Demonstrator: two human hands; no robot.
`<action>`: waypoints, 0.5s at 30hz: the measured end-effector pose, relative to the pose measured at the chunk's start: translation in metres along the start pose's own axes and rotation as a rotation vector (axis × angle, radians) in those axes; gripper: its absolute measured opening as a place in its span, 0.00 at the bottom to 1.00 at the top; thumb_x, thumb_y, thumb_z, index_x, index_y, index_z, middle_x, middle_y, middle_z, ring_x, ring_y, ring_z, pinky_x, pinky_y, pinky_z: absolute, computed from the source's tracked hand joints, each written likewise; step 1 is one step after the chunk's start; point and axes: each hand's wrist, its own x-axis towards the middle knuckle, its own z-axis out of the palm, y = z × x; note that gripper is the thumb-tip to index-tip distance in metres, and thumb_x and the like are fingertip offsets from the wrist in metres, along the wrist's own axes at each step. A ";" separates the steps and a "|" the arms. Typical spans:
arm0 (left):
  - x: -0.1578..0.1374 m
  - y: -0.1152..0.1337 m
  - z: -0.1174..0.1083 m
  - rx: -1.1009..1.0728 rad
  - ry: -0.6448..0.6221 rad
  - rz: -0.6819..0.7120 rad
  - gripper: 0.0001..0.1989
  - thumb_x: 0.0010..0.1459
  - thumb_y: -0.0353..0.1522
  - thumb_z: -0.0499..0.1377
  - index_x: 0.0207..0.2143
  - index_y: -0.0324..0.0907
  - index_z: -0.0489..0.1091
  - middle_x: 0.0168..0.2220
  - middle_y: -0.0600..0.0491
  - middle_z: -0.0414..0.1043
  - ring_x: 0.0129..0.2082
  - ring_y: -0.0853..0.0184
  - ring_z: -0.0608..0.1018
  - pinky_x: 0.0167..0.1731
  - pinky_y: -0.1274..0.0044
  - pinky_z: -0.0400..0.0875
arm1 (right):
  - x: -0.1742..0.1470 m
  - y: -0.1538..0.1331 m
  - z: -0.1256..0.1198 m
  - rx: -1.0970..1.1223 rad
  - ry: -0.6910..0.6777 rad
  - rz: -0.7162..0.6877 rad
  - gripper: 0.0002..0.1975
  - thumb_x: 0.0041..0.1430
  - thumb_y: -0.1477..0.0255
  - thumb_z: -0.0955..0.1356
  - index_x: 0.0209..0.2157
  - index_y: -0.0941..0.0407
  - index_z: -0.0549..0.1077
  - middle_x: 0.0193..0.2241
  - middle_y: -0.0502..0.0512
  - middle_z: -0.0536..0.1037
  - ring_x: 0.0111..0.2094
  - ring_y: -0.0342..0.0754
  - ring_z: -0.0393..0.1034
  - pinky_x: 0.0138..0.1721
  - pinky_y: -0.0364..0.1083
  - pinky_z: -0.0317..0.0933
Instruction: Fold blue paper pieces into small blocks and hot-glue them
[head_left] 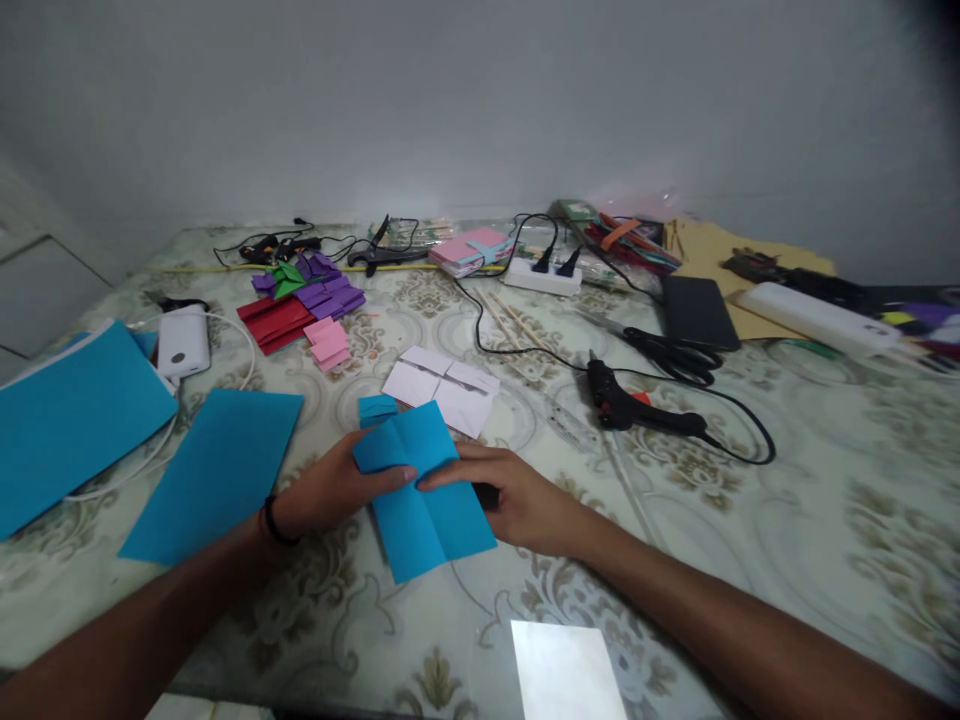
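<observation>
A blue sheet of paper [442, 515] with creases running along and across it is held tilted just over the table. My left hand [349, 485] grips its left side, the thumb lying on top. On the other side, my right hand [517, 495] has a finger on the paper near its centre and the rest beneath, beside a dark object too hidden to name. Behind the sheet lie a small folded blue paper [377, 410] and white folded papers [442, 388]. A larger blue sheet [217, 480] rests left of my left hand.
A black glue gun [637, 405] with its cord and black scissors [667, 352] lie to the right. Further back are a power strip [541, 276] and purple folded papers [330, 290]. A white power bank [184, 342] sits left; a white card [568, 670] lies in front.
</observation>
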 end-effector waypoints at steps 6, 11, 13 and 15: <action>0.000 -0.007 -0.005 0.079 -0.039 -0.009 0.22 0.57 0.45 0.68 0.51 0.47 0.80 0.52 0.53 0.82 0.54 0.51 0.81 0.54 0.69 0.76 | 0.000 0.001 0.001 0.025 0.005 0.007 0.17 0.63 0.75 0.74 0.53 0.49 0.81 0.53 0.59 0.81 0.52 0.53 0.78 0.53 0.49 0.72; -0.002 -0.005 -0.003 0.172 -0.014 -0.009 0.22 0.56 0.45 0.68 0.51 0.46 0.80 0.51 0.53 0.83 0.52 0.50 0.81 0.52 0.69 0.75 | -0.003 0.004 0.001 0.067 -0.011 0.051 0.16 0.63 0.73 0.74 0.52 0.49 0.82 0.51 0.59 0.82 0.50 0.53 0.80 0.50 0.49 0.74; -0.004 -0.004 -0.002 0.188 0.025 0.004 0.21 0.57 0.43 0.69 0.50 0.46 0.80 0.50 0.52 0.83 0.51 0.50 0.81 0.51 0.69 0.75 | -0.003 0.004 0.001 0.115 -0.038 0.071 0.14 0.63 0.72 0.75 0.51 0.49 0.83 0.51 0.59 0.83 0.50 0.54 0.80 0.50 0.49 0.75; -0.004 -0.003 0.000 0.169 0.034 0.023 0.20 0.57 0.42 0.69 0.51 0.46 0.80 0.49 0.52 0.83 0.50 0.51 0.82 0.50 0.69 0.76 | -0.003 0.003 0.001 0.158 -0.069 0.075 0.14 0.63 0.72 0.75 0.50 0.50 0.84 0.53 0.59 0.82 0.51 0.54 0.80 0.51 0.49 0.75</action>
